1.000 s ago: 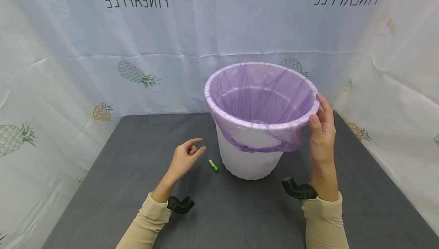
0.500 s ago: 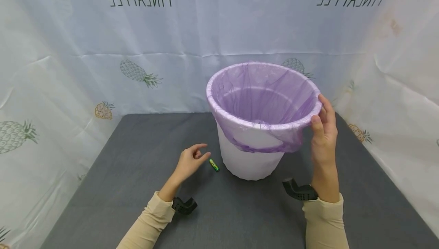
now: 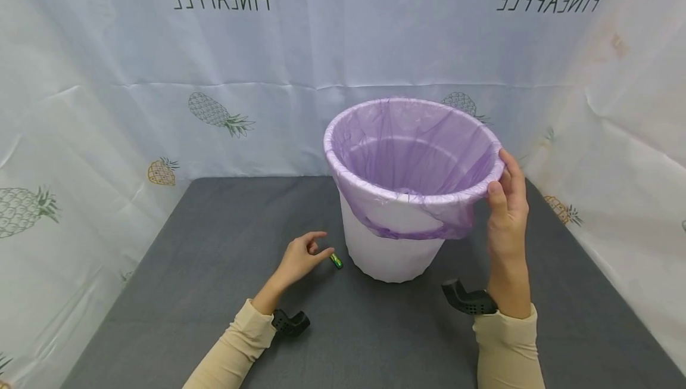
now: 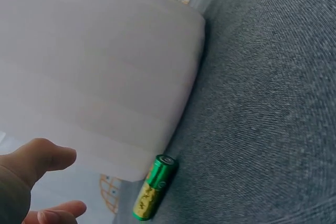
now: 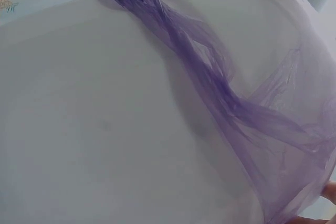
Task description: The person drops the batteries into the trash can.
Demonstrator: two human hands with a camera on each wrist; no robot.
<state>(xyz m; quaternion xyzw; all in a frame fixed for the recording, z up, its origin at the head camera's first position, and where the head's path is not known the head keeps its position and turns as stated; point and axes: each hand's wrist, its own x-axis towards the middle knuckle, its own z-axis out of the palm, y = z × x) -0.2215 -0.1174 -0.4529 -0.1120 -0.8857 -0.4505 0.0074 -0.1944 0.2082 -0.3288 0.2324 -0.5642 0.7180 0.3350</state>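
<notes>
A white trash can (image 3: 388, 261) stands on the dark grey tabletop, lined with a thin purple garbage bag (image 3: 399, 165) folded over its rim. My right hand (image 3: 506, 213) grips the can's bagged rim on the right side, thumb in front. Bits of its fingers (image 5: 329, 191) show at the right wrist view's lower corner. A green and gold battery (image 4: 155, 188) lies on the table by the can's base. Just left of the battery hovers my left hand (image 3: 298, 258), thumb and forefinger apart, holding nothing. In the head view the thumb tip partly covers the battery's upper end.
A pale curtain (image 3: 300, 37) printed with pineapples hangs behind and along both sides of the table (image 3: 214, 276). Each wrist wears a black camera mount, such as the left mount (image 3: 291, 322).
My left hand has moved right and nearer to me, down to the battery. The right hand keeps its grip on the rim. The view has shifted slightly.
</notes>
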